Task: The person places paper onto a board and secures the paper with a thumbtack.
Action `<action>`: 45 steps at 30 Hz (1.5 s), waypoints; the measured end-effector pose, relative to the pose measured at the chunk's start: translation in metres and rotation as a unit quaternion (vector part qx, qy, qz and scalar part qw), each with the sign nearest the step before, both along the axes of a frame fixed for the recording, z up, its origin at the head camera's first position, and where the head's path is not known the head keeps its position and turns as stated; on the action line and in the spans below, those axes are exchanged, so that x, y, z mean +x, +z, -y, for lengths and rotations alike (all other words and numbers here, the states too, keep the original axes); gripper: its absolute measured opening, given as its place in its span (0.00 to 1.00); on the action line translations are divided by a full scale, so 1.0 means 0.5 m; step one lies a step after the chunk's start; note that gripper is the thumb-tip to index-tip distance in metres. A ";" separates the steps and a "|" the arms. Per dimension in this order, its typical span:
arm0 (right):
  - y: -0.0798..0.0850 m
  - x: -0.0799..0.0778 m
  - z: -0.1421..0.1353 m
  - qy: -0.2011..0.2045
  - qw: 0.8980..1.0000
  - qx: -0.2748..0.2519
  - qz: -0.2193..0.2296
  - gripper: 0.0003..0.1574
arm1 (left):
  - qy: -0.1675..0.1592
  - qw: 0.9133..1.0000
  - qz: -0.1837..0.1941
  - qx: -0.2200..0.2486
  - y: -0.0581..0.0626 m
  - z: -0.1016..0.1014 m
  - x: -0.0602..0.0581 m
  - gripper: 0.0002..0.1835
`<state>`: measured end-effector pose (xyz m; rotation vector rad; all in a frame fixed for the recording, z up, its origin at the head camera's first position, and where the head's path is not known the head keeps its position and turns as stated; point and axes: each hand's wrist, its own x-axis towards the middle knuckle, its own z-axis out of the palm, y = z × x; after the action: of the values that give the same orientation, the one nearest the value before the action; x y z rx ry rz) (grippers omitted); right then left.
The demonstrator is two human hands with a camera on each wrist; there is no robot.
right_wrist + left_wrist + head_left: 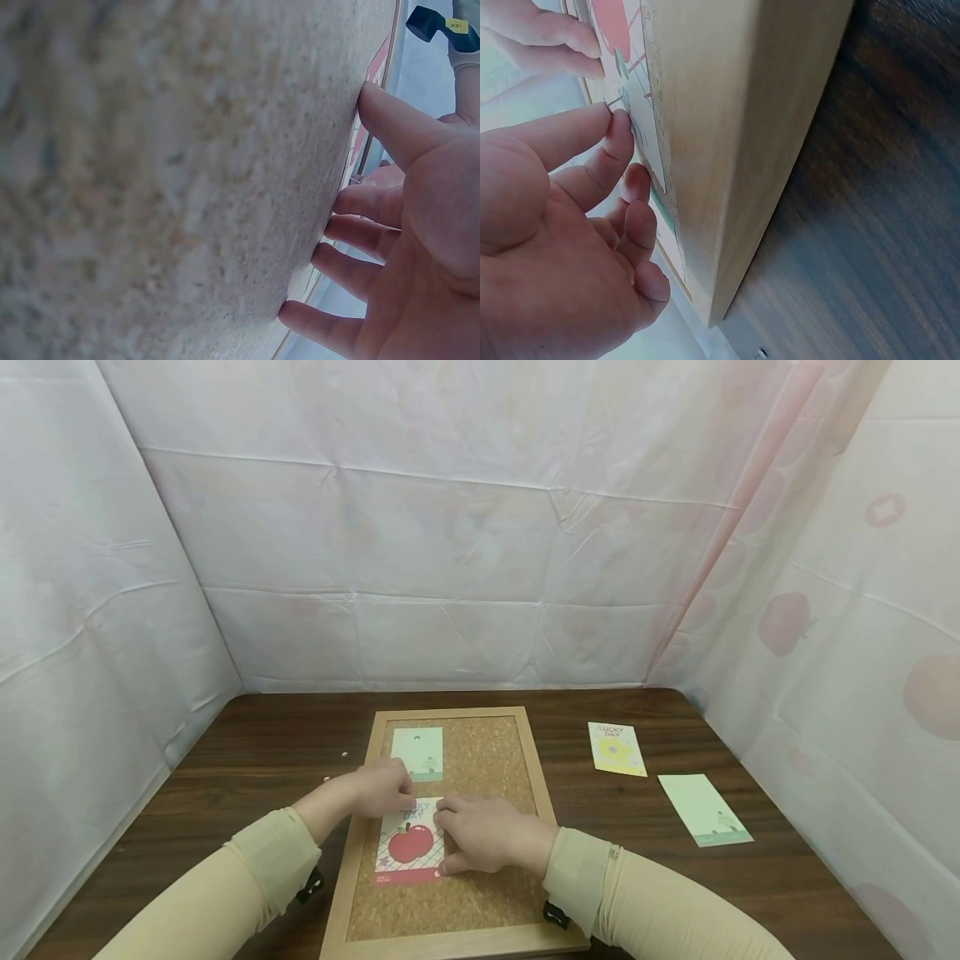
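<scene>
From the lower left of the head view, the pale-yellow-sleeved left arm [217, 881] extends to the bare left hand [384, 787], thumb and forefinger pinching, other fingers curled; at lower right, the pale-yellow-sleeved right arm [667, 902] ends in the bare right hand [487, 835], fingers spread.

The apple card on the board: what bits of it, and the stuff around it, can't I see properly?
Head view: the left hand covers the start of the title on the apple card, and the green card's lower left corner.
Head view: the pink strip's print is too tiny to read.
Left wrist view: the top edge cuts off the apple.
Right wrist view: the corkboard's surface is blurred.
</scene>
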<state>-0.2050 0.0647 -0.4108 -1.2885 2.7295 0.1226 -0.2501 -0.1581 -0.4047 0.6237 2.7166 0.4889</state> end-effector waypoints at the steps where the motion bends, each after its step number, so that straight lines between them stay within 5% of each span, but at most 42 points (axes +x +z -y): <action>1: 0.000 0.000 0.000 0.000 1.000 0.000 0.000 0.37 | -0.001 1.000 0.000 0.000 0.000 0.000 0.000 0.23; 45: -0.001 0.000 0.000 -0.004 1.000 -0.002 0.005 0.35 | 0.025 1.000 0.001 -0.007 0.000 -0.007 -0.001 0.22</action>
<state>-0.2049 0.0646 -0.4113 -1.2764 2.7279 0.1098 -0.2507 -0.1547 -0.4045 0.5521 2.7363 0.4818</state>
